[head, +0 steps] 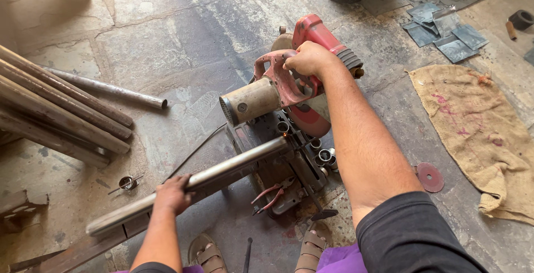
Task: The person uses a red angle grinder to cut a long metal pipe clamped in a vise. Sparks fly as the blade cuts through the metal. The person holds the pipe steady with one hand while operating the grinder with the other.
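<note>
My sandalled feet [311, 248] at bottom edge. Just above, my left hand [173, 194] is clenched round the steel pipe [194, 185]; its long axis runs from lower left up to the right, far end pointing into the chop saw [289, 92] vise, mid-frame. Pliers w/ red handles [270, 195] lie on the saw base. My right hand [308, 58] grasps the saw's red handle; red blade just beside pipe end. Small round label on motor housing, facing left. Loose red disc [430, 176] on floor at right, burlap sack [481, 134] beyond. Pipe stack [55, 111] far left. Grey metal sheets [445, 31] top right.
</note>
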